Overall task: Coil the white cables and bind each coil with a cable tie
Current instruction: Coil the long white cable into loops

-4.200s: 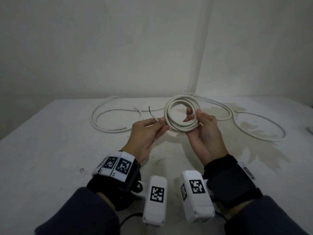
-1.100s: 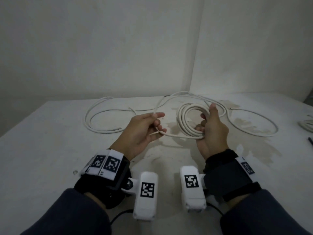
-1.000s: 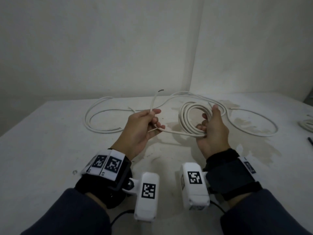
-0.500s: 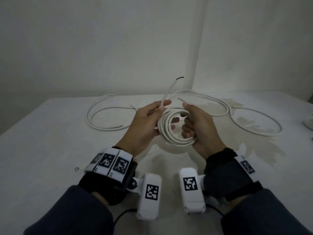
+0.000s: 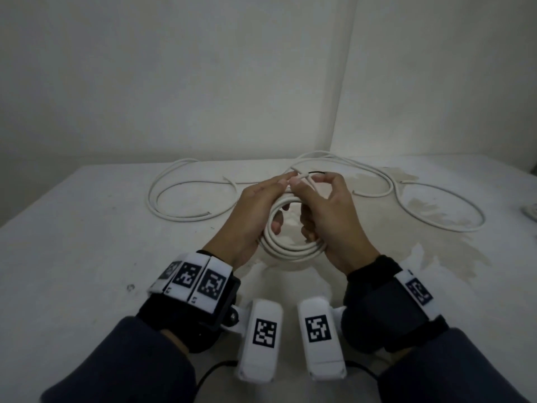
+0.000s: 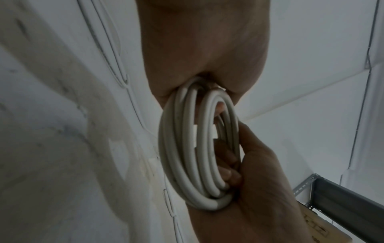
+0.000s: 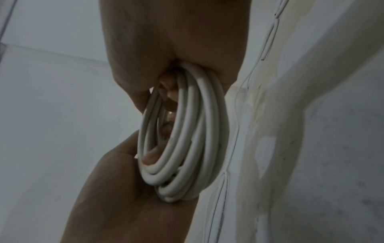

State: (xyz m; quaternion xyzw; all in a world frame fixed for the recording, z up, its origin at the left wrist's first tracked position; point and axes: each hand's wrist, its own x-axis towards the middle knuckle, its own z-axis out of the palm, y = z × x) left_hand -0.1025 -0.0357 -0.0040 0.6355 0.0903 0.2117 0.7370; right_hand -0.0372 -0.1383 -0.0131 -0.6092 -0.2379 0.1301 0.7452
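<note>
A white cable coil (image 5: 290, 248) of several turns hangs above the table between both hands. My left hand (image 5: 258, 207) grips its left side and my right hand (image 5: 328, 210) grips its right side, fingers curled through the ring. At the top, both thumbs and forefingers meet on the cable's free end, whose dark tip (image 5: 318, 172) points right. The left wrist view shows the coil (image 6: 197, 156) edge-on between my palm and the right hand's fingers (image 6: 228, 172). The right wrist view shows the coil (image 7: 182, 148) the same way.
Two loose white cables lie on the white table (image 5: 72, 242): one loop at the back left (image 5: 162, 205), another sweeping across the back right (image 5: 421, 205) over a stained patch. A white object (image 5: 530, 212) shows at the right edge. Walls close off the back.
The free end, which stood up from my left hand, has been bent down over the top of the coil. Both hands have come together on the coil and now pinch that end.
</note>
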